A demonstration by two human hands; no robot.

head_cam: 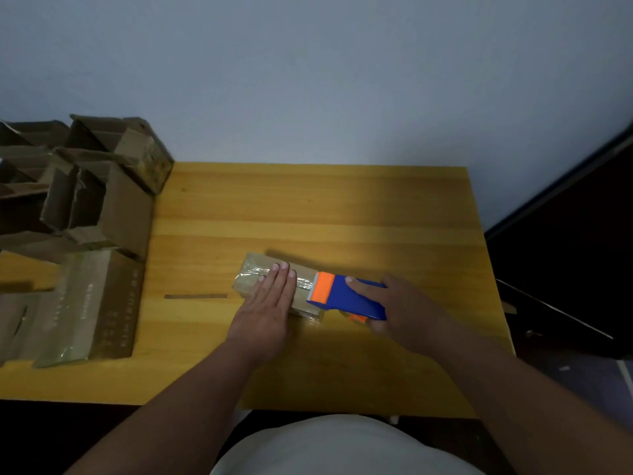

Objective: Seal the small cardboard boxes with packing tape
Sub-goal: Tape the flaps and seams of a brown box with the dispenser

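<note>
A small flat cardboard box (253,273) lies in the middle of the wooden table (308,207), with clear tape along its top. My left hand (270,299) lies flat on it, fingers straight, pressing it down. My right hand (407,310) grips a blue tape dispenser (349,296) with an orange head. The dispenser's orange end sits on the right end of the box, just right of my left fingertips.
A pile of open empty cardboard boxes (85,186) fills the table's left side. A taped box (92,306) lies in front of them. A thin dark strip (195,296) lies left of the small box. A dark cabinet (565,269) stands to the right.
</note>
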